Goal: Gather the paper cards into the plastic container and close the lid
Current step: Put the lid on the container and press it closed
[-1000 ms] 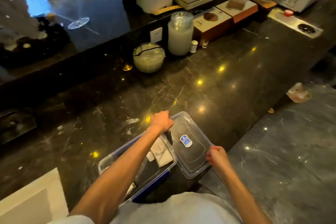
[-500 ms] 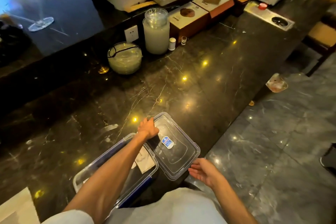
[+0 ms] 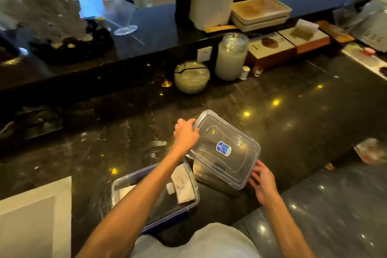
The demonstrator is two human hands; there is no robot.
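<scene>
- My left hand [image 3: 186, 134] is curled over the far left corner of the clear lid [image 3: 226, 148], fingers wrapped on its rim, gripping it.
- The lid looks tilted, its left end raised off the dark marble counter [image 3: 293, 111], blue sticker [image 3: 223, 148] facing up at its middle.
- My right hand [image 3: 262, 182] sits at the lid's near right corner, fingers spread and loose; fingertips [image 3: 254, 170] are right at the rim, but I cannot tell whether they actually touch it. Nothing clasped there.
- The plastic container [image 3: 125, 184] stands open on the counter just left of the lid and nearer to me, my left forearm crossing above it.
- Inside it I see paper cards [image 3: 184, 186] lying against the right end, with another pale card [image 3: 125, 191] toward the left end.
- Farther back against the raised ledge: a round glass bowl [image 3: 191, 76], a tall frosted jar [image 3: 231, 58] beside it, then brown boxes [image 3: 270, 50] to the right.
</scene>
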